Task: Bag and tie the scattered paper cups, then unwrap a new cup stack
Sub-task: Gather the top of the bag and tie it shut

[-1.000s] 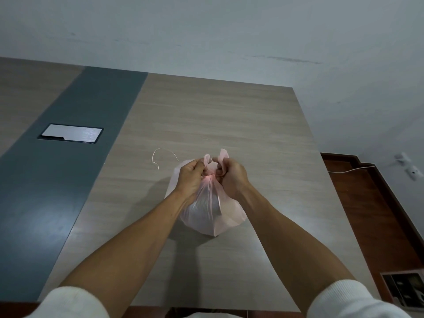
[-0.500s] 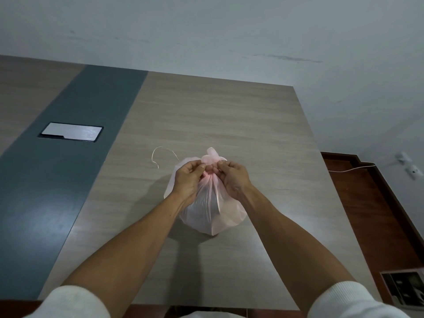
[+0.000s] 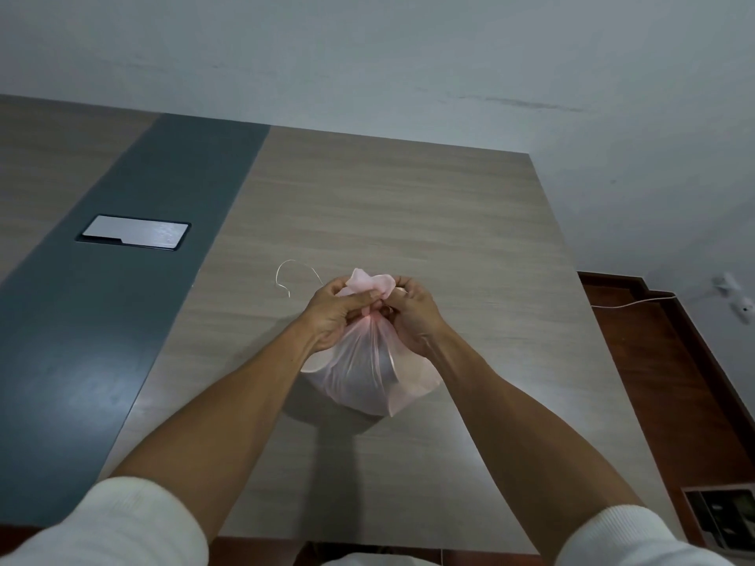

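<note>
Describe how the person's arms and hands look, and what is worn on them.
Both forearms are bare, with thick white ribbed sleeves pushed up toward the elbows. The left hand and the right hand show no gloves, rings or watch.

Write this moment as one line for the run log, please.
step: tying bag | left hand: pinches bag neck | right hand: pinches bag neck | pink plastic bag: on table, neck gathered | new cup stack: not visible

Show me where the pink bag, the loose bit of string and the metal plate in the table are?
pink bag [image 3: 363, 373], head view, on its translucent belly below the hands.
loose bit of string [image 3: 286, 266], head view, on the top of its curve.
metal plate [image 3: 135, 232], head view, on its middle.
</note>
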### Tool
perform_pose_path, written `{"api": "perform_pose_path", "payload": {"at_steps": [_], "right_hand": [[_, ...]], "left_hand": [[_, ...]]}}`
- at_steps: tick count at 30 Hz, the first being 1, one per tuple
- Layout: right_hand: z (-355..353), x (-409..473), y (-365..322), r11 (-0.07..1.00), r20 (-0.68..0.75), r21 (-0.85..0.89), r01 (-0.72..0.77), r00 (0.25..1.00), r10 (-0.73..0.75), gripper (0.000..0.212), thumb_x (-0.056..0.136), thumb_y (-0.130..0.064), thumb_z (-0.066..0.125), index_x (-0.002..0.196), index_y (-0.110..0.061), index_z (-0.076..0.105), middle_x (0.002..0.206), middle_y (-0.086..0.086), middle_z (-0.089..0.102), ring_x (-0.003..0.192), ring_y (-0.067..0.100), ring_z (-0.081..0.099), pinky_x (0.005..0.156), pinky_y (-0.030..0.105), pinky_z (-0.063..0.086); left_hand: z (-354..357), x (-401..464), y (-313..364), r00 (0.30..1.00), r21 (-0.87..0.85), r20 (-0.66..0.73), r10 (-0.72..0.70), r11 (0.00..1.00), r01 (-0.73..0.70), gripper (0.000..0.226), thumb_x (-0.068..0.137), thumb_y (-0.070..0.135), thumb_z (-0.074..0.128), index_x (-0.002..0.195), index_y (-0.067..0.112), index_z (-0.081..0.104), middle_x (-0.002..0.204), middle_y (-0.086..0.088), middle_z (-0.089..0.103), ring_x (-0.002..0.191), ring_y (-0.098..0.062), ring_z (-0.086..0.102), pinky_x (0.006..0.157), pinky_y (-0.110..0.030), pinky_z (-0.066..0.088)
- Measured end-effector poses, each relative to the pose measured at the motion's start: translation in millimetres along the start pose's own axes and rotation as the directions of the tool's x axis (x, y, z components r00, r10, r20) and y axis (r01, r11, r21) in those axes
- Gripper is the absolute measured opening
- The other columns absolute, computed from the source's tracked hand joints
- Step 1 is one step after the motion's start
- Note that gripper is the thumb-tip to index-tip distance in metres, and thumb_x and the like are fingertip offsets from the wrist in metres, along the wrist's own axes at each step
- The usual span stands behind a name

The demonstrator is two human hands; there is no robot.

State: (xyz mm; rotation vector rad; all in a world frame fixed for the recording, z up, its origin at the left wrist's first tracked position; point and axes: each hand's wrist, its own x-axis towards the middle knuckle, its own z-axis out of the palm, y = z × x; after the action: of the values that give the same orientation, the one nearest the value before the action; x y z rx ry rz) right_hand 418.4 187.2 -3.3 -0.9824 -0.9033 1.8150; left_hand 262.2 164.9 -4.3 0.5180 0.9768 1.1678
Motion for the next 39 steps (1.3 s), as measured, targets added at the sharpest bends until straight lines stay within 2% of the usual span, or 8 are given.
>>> {"api": "perform_pose_path", "payload": {"at_steps": [5, 12, 17, 25, 30, 33, 37, 39], "right_hand": [[0.5, -0.7, -11.9, 0.995, 0.163, -0.096, -0.019, 0.986, 0.034, 0.020, 0.083, 0.002, 0.051, 0.098, 0.007, 0.063, 0.076, 0.020, 0.063, 0.068, 0.022, 0.056, 0.060, 0.025, 0.042], [-7.3, 3.0, -5.7, 0.982, -0.065, -0.190, -0.007, 0.998, -0.006, 0.008, 0.102, -0.013, 0.058, 0.103, -0.006, 0.061, 0.068, 0.009, 0.061, 0.056, 0.016, 0.055, 0.052, 0.026, 0.045], [-1.0, 0.3, -5.5, 0.931, -0.070, -0.364, 0.027, 0.996, -0.056, 0.011, 0.105, -0.018, 0.052, 0.100, -0.010, 0.054, 0.062, 0.009, 0.051, 0.048, 0.012, 0.047, 0.044, 0.022, 0.039], [1.8, 3.4, 0.4, 0.901, -0.118, -0.433, -0.013, 0.992, -0.043, 0.012, 0.102, -0.012, 0.044, 0.093, -0.009, 0.051, 0.065, 0.011, 0.055, 0.052, 0.013, 0.052, 0.048, 0.026, 0.040], [1.6, 7.1, 0.9, 0.871, -0.160, -0.489, -0.045, 0.986, -0.039, 0.015, 0.103, -0.018, 0.045, 0.095, -0.009, 0.053, 0.071, 0.012, 0.059, 0.059, 0.017, 0.055, 0.055, 0.032, 0.045], [2.6, 8.2, 0.1, 0.874, -0.174, -0.480, -0.074, 0.985, -0.012, 0.008, 0.100, -0.007, 0.048, 0.093, -0.007, 0.053, 0.066, 0.011, 0.059, 0.053, 0.016, 0.053, 0.046, 0.026, 0.043], [4.5, 9.9, -2.5, 0.878, -0.193, -0.467, -0.103, 0.981, 0.012, 0.016, 0.091, 0.006, 0.053, 0.080, -0.005, 0.054, 0.064, 0.016, 0.057, 0.047, 0.016, 0.052, 0.043, 0.026, 0.040], [5.5, 10.1, -4.8, 0.892, -0.195, -0.438, -0.115, 0.980, 0.031, 0.023, 0.090, 0.008, 0.058, 0.071, -0.005, 0.056, 0.057, 0.013, 0.057, 0.042, 0.014, 0.052, 0.040, 0.023, 0.040]], "left_hand": [[-3.2, -0.1, 3.6, 0.999, 0.021, -0.054, 0.003, 1.000, -0.002, 0.037, 0.074, -0.002, 0.084, 0.109, -0.004, 0.070, 0.099, -0.023, 0.074, 0.084, -0.031, 0.075, 0.080, -0.036, 0.061], [9.5, -3.5, 2.8, 0.984, 0.152, -0.137, 0.113, 0.984, -0.092, 0.036, 0.071, -0.005, 0.085, 0.100, -0.014, 0.066, 0.089, -0.026, 0.071, 0.072, -0.030, 0.073, 0.068, -0.034, 0.060], [6.7, -4.6, 11.3, 0.989, 0.478, 0.009, 0.150, 0.868, -0.136, 0.031, 0.069, -0.001, 0.089, 0.086, -0.009, 0.064, 0.081, -0.020, 0.071, 0.070, -0.024, 0.071, 0.066, -0.031, 0.057], [3.7, -9.4, 10.1, 0.965, 0.556, 0.013, 0.261, 0.800, -0.224, 0.029, 0.069, -0.007, 0.087, 0.087, -0.014, 0.064, 0.086, -0.015, 0.074, 0.076, -0.024, 0.073, 0.070, -0.037, 0.061], [4.6, -10.6, 6.4, 0.885, 0.764, 0.126, 0.448, 0.525, -0.375, 0.043, 0.070, -0.001, 0.089, 0.057, 0.017, 0.052, 0.064, -0.002, 0.060, 0.060, -0.009, 0.057, 0.057, -0.026, 0.052], [1.8, -12.8, 14.9, 0.820, 0.853, 0.337, 0.463, 0.218, -0.474, 0.039, 0.074, 0.003, 0.085, 0.060, 0.012, 0.050, 0.065, -0.002, 0.054, 0.060, -0.011, 0.048, 0.055, -0.034, 0.044], [1.3, -19.6, 18.1, 0.653, 0.800, 0.588, 0.477, -0.223, -0.557, 0.026, 0.076, 0.004, 0.084, 0.069, 0.010, 0.059, 0.073, -0.003, 0.062, 0.065, -0.025, 0.058, 0.081, -0.039, 0.051], [-0.1, -21.8, 16.0, 0.614, 0.754, 0.654, 0.443, -0.314, -0.577, 0.023, 0.080, 0.004, 0.080, 0.072, 0.010, 0.059, 0.077, -0.004, 0.062, 0.069, -0.023, 0.058, 0.099, -0.049, 0.045]]}}
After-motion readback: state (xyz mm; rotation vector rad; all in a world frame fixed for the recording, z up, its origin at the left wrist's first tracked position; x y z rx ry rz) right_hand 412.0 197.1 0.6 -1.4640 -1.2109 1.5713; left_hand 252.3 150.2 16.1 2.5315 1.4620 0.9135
